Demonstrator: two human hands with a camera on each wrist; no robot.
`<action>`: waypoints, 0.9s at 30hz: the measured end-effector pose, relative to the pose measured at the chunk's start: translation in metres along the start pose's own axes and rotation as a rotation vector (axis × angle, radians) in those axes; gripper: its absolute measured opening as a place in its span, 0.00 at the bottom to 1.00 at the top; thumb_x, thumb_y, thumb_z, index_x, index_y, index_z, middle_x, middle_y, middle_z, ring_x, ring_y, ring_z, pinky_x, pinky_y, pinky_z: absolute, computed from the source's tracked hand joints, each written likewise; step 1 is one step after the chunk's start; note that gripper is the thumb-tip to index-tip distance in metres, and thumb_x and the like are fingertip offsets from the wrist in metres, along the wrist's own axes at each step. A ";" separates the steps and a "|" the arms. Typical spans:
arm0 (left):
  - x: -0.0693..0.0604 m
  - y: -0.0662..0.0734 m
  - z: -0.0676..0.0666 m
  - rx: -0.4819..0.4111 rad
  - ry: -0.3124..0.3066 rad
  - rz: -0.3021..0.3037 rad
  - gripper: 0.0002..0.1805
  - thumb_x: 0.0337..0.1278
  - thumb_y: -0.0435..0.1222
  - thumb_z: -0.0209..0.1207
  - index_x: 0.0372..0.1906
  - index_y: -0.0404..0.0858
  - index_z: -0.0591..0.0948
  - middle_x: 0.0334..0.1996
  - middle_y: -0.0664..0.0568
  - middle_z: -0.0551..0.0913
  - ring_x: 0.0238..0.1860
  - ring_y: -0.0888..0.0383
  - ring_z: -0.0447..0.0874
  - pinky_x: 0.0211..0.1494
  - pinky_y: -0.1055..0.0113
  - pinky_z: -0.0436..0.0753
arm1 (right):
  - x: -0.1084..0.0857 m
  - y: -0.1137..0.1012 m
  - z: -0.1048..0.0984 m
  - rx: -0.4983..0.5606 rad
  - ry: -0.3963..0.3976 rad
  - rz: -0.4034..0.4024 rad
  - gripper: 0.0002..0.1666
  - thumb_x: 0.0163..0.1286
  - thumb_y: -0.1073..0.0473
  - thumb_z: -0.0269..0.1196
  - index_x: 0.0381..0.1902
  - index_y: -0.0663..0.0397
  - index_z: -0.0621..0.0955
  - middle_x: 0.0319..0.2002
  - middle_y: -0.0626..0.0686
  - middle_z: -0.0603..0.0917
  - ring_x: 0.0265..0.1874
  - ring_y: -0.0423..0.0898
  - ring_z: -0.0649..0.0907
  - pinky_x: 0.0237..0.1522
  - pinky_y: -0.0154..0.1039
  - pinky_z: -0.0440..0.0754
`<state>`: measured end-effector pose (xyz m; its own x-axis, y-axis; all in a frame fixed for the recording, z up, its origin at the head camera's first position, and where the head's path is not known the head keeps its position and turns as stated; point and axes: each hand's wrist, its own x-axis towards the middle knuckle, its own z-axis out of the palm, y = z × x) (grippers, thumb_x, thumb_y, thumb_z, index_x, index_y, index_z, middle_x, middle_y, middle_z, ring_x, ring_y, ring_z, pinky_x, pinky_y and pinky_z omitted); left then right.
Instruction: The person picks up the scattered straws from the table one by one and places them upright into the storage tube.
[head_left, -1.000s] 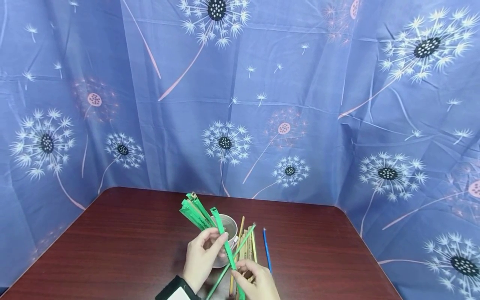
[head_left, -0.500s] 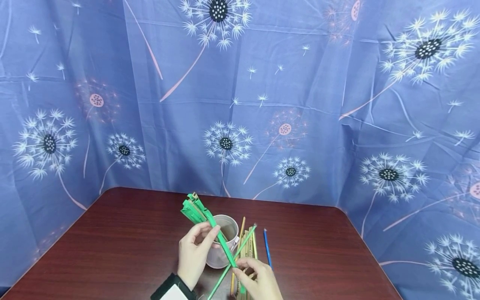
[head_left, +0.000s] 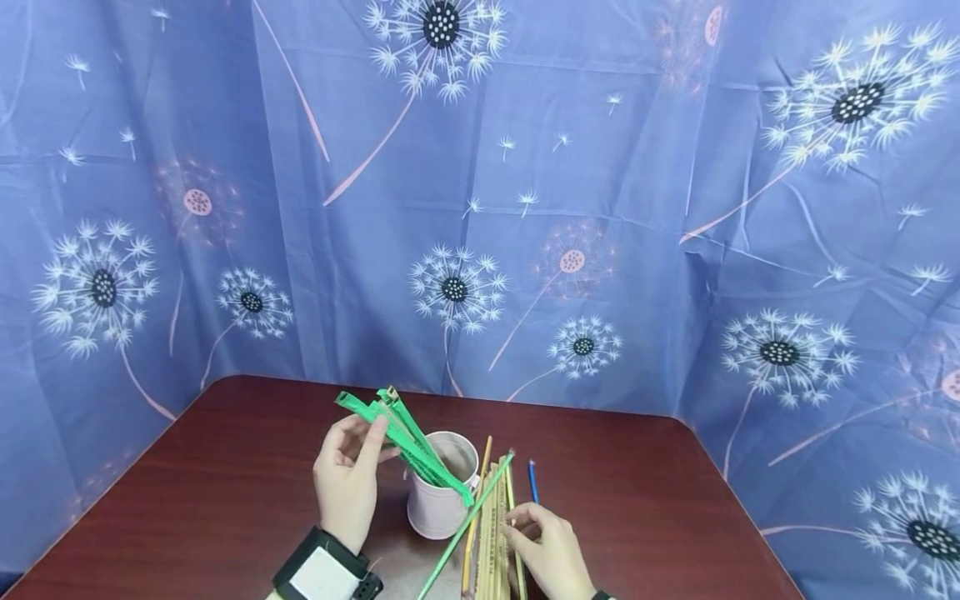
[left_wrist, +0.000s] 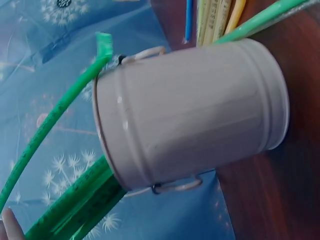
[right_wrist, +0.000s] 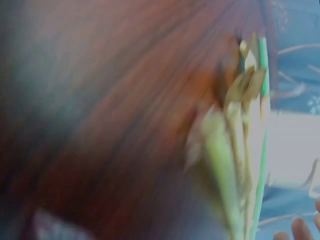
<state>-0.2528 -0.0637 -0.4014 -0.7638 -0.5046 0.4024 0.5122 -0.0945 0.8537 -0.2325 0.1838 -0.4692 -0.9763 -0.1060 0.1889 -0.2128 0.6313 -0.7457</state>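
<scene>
A green-wrapped pair of chopsticks (head_left: 420, 461) slants across the mouth of a pale pink bucket (head_left: 437, 512), its upper end between the thumb and fingers of my left hand (head_left: 347, 487). In the left wrist view the lower end of this wrapper (left_wrist: 52, 120) lies at the bucket's rim. Other green-wrapped chopsticks (left_wrist: 80, 200) lean inside the bucket (left_wrist: 190, 115). My right hand (head_left: 551, 550), fingers loosely bent, hovers beside several beige printed packets (head_left: 492, 529) that look like wrapped chopsticks. Nothing shows in its fingers; whether they touch the packets I cannot tell.
A long green stick (head_left: 467, 525) lies slanted across the pile, its top beside the bucket. An orange-yellow pencil-like stick (head_left: 482, 483), a yellow one (head_left: 518, 550) and a blue one (head_left: 533, 482) lie nearby on the dark wood table (head_left: 247, 483). A blue dandelion-print curtain (head_left: 360, 275) hangs behind.
My left hand has moved left, swinging the upper end of the green-wrapped chopsticks that way over the bucket. My right hand has let go of their lower end and moved right.
</scene>
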 end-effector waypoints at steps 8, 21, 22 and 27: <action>0.007 0.004 -0.005 -0.107 0.046 0.064 0.05 0.67 0.32 0.60 0.43 0.38 0.75 0.35 0.52 0.79 0.29 0.65 0.86 0.32 0.65 0.89 | 0.005 0.020 -0.011 -0.121 0.013 0.091 0.11 0.60 0.58 0.69 0.41 0.55 0.83 0.38 0.50 0.86 0.30 0.37 0.79 0.30 0.33 0.78; -0.002 -0.005 -0.003 0.093 0.030 0.102 0.08 0.63 0.30 0.63 0.39 0.28 0.78 0.26 0.52 0.81 0.27 0.64 0.87 0.33 0.68 0.89 | 0.006 0.034 -0.015 -0.294 0.010 0.145 0.15 0.54 0.63 0.71 0.39 0.64 0.81 0.31 0.52 0.82 0.30 0.45 0.80 0.30 0.41 0.82; -0.003 -0.006 -0.004 0.130 0.026 0.119 0.08 0.63 0.31 0.64 0.38 0.29 0.78 0.26 0.53 0.82 0.27 0.64 0.87 0.33 0.69 0.89 | 0.006 0.035 -0.015 -0.305 0.011 0.145 0.15 0.54 0.64 0.71 0.38 0.64 0.81 0.30 0.52 0.82 0.30 0.44 0.80 0.30 0.41 0.82; -0.009 -0.013 -0.007 0.266 -0.002 0.202 0.06 0.59 0.31 0.66 0.32 0.34 0.81 0.28 0.51 0.83 0.26 0.64 0.87 0.33 0.77 0.86 | 0.003 0.038 -0.014 -0.313 -0.003 0.137 0.14 0.52 0.65 0.69 0.38 0.63 0.82 0.26 0.48 0.81 0.26 0.42 0.79 0.27 0.38 0.80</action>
<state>-0.2499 -0.0638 -0.4179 -0.6580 -0.4886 0.5731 0.5331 0.2353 0.8127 -0.2428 0.2181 -0.4878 -0.9952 -0.0058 0.0979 -0.0573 0.8449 -0.5319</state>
